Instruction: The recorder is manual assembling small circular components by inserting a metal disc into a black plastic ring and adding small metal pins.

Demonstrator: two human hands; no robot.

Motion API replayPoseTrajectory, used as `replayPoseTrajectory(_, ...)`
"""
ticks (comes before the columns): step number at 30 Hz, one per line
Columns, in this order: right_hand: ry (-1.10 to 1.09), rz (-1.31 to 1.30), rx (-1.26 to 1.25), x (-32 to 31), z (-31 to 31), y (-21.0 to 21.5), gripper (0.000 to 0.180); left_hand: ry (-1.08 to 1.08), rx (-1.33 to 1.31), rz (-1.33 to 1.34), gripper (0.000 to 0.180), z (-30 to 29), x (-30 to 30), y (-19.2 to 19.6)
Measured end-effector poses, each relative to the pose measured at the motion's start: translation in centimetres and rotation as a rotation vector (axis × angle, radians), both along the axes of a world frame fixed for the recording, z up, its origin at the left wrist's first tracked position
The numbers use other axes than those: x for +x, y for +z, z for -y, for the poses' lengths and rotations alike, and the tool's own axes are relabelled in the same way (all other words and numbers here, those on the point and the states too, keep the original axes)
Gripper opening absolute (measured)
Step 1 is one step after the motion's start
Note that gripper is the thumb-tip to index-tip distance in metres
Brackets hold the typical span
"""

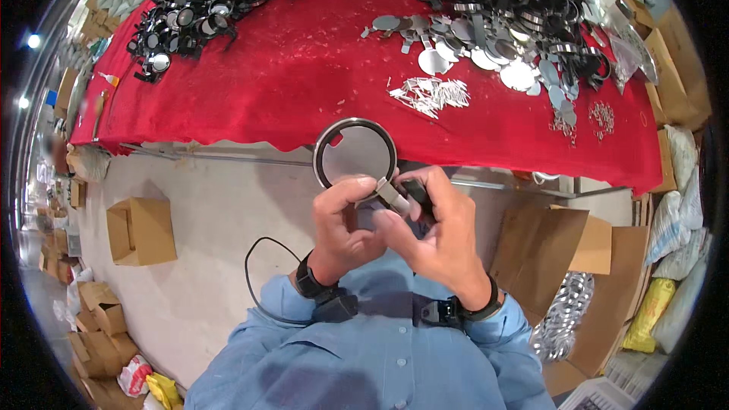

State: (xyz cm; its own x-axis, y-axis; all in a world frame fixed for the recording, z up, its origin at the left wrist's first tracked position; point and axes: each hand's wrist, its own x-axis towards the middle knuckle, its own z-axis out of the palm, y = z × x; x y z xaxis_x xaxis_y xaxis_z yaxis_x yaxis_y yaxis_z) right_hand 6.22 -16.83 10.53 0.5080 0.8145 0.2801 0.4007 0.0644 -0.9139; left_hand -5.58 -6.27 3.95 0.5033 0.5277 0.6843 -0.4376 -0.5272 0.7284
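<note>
Both my hands are raised just in front of the table's near edge, around a round metal ring [355,122] with a dark inner rim. A flat grey disc [357,156] fills most of the ring, and red cloth shows through a small notch at its upper left. My left hand [342,216] pinches the ring's lower edge beside a pale tab [387,191]. On the other side, my right hand [444,228] is closed on a small black piece [414,191], its thumb against the tab. The fingers partly hide how these parts join.
Red cloth [288,83] covers the table. On it lie black-strapped round pieces [216,7], loose metal discs [493,53], white strips [431,96] and tiny metal parts [602,119]. A carton [141,231] stands on the floor at left; an open carton [543,247] at right holds shiny rings [566,311].
</note>
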Motion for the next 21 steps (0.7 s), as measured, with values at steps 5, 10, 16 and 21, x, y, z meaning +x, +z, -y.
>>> replayPoseTrajectory(5, 0.027, -0.405, -0.052, 0.9, -0.7, -1.6, 0.026, 0.119, -0.021, -0.273, 0.077, 0.4, 0.1, -0.2)
replayPoseTrajectory(10, 0.009, -0.375, 0.03, 1.8, -1.3, -2.7, 0.022, 0.026, -0.586, -0.295, 0.082, -1.7, 1.6, 1.4)
replayPoseTrajectory(16, 0.044, -0.341, -0.065, 4.1, -2.3, -2.9, 0.017, 0.158, -0.222, -0.182, 0.071, -18.2, 3.3, 5.0)
replayPoseTrajectory(21, 0.062, -0.301, -0.059, 5.1, -3.8, -4.7, 0.015, 0.451, 0.208, -0.206, 0.063, -31.6, 4.3, 16.6)
